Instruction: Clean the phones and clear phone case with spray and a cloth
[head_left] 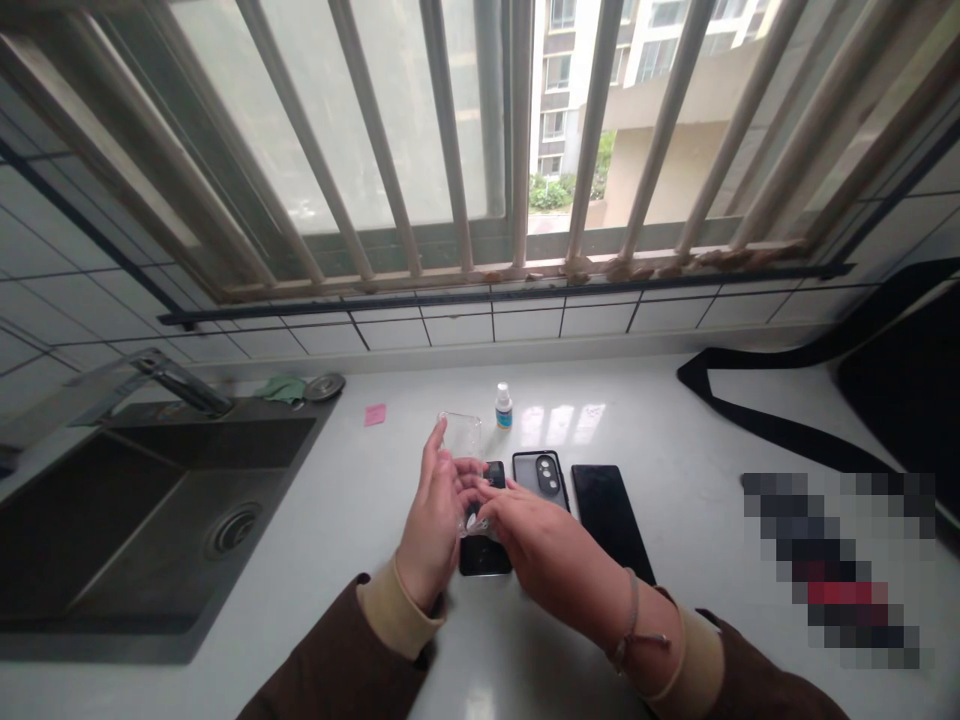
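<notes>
clear phone case (461,438) held up in both hands, just above the tabletop (352,490).
left hand (431,520): grip closed along the case's left edge. right hand (540,545): grip pinching its lower end, over a dark phone (484,560). case looks light, thin, bendy and slick, so it would likely twist; hold it by the rims, not the flat back. small bottle (503,405) stands just behind.

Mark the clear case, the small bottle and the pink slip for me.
clear case (460,438): head view, its upper panel above the fingers.
small bottle (504,410): head view, its labelled body.
pink slip (375,414): head view, its middle.
</notes>
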